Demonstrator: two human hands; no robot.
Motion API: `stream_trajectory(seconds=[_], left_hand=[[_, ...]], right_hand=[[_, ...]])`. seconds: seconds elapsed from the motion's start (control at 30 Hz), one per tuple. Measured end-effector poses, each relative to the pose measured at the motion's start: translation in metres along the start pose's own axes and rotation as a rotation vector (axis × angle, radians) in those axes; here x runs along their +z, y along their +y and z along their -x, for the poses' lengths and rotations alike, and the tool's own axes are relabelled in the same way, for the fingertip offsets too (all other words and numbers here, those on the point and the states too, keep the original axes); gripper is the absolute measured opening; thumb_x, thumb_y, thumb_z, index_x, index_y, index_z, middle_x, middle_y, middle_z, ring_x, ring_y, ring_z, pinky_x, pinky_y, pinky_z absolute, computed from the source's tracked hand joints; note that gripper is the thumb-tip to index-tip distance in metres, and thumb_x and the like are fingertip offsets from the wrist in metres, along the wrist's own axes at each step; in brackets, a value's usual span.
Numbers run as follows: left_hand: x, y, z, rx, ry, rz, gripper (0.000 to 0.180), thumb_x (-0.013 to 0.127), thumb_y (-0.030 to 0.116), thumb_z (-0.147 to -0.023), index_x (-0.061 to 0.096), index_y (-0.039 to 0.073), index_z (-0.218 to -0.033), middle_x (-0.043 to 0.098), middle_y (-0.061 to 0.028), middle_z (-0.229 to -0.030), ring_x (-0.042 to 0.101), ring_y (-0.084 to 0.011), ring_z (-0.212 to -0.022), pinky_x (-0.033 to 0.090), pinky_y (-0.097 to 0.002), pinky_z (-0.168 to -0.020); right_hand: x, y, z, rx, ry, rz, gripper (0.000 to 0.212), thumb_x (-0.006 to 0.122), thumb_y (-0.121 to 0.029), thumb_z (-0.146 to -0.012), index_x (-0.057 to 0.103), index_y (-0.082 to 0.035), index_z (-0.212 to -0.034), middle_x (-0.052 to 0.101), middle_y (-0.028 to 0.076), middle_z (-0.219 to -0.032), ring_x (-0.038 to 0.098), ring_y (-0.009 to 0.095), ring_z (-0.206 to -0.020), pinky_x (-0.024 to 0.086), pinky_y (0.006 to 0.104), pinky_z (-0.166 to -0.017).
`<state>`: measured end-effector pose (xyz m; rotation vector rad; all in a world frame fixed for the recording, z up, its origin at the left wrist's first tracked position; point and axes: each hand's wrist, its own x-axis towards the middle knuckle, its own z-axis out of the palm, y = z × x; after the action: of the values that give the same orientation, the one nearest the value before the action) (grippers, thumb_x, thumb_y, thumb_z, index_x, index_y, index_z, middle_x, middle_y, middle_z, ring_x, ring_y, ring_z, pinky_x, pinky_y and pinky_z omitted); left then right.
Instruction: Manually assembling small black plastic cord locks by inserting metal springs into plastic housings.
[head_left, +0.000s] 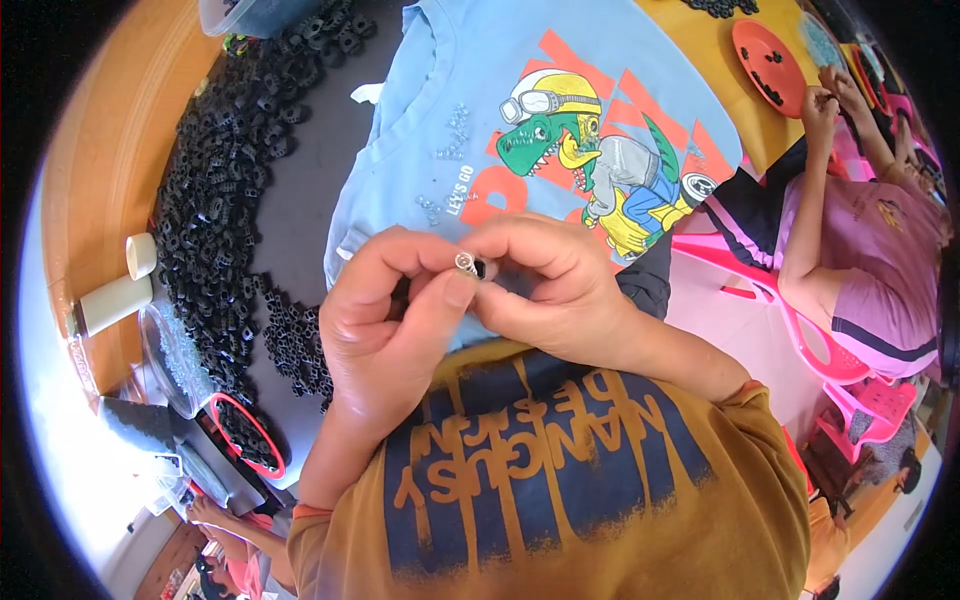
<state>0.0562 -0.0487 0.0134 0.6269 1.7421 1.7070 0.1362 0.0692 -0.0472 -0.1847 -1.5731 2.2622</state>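
Observation:
My left hand (380, 310) and my right hand (560, 285) meet in front of my chest, both closed in a pinch. Between the left thumb and fingers is a small, round, clear or silvery piece (465, 261). Right beside it, at my right fingertips, shows a small black plastic part (481, 269); whether the two pieces are joined I cannot tell. Just beyond my hands a light blue T-shirt (420, 130) with a cartoon dinosaur print lies spread out. Small clear pieces (453, 135) are scattered in little groups on it.
A large heap of small black plastic parts (215, 200) covers the left of the dark tabletop (310, 190). A clear tub (172, 355) and a red-rimmed basket (277, 440) stand at the left edge. At right, another person (865, 250) works near an orange plate (765, 60) and pink chairs (820, 335).

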Motion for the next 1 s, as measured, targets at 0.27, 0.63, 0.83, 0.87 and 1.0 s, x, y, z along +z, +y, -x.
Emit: stream_trajectory(seconds=[0.27,0.63,0.83,0.87,1.0], left_hand=[[-0.013,-0.017,0.001,0.238,-0.02,-0.423,0.011,0.062,-0.003,-0.081,0.058,0.001,-0.089,0.055,0.0008,-0.078,0.045,-0.0033,-0.064,0.037,-0.0176,-0.057],[-0.011,-0.016,0.001,0.054,0.013,-0.08,0.009,0.058,-0.002,-0.084,0.054,0.002,-0.092,0.051,0.003,-0.079,0.043,-0.002,-0.065,0.036,-0.0167,-0.058],[-0.018,-0.02,0.0,0.148,-0.058,-0.076,0.008,0.057,-0.002,-0.085,0.053,0.002,-0.092,0.05,0.002,-0.082,0.042,-0.0019,-0.067,0.036,-0.0165,-0.062],[-0.018,-0.019,0.0,0.141,-0.058,-0.058,0.008,0.057,-0.002,-0.086,0.053,0.001,-0.092,0.05,0.002,-0.083,0.042,-0.0021,-0.068,0.036,-0.0168,-0.062],[-0.017,-0.019,0.0,0.149,-0.062,-0.038,0.009,0.057,-0.001,-0.085,0.054,0.001,-0.093,0.05,0.0018,-0.083,0.042,-0.0024,-0.069,0.036,-0.017,-0.063]], right_hand=[[0.001,-0.002,-0.002,-0.109,0.008,0.239,0.013,0.065,-0.003,-0.074,0.063,-0.003,-0.088,0.055,0.002,-0.064,0.052,0.009,-0.054,0.039,0.0235,-0.047],[0.0,-0.003,-0.003,-0.173,0.003,0.339,0.012,0.066,-0.003,-0.074,0.064,-0.004,-0.086,0.054,0.002,-0.062,0.05,0.008,-0.051,0.038,0.024,-0.046],[-0.005,-0.002,-0.002,-0.172,-0.043,0.223,0.013,0.069,-0.005,-0.074,0.064,-0.002,-0.086,0.054,0.001,-0.063,0.049,0.007,-0.052,0.037,0.0234,-0.046],[-0.005,-0.003,-0.002,-0.172,-0.043,0.221,0.013,0.069,-0.005,-0.074,0.064,-0.002,-0.086,0.054,0.001,-0.063,0.049,0.007,-0.052,0.037,0.0234,-0.046],[-0.005,-0.001,-0.002,-0.157,-0.053,0.19,0.014,0.069,-0.005,-0.075,0.064,-0.002,-0.087,0.054,0.001,-0.064,0.049,0.007,-0.052,0.037,0.0233,-0.046]])
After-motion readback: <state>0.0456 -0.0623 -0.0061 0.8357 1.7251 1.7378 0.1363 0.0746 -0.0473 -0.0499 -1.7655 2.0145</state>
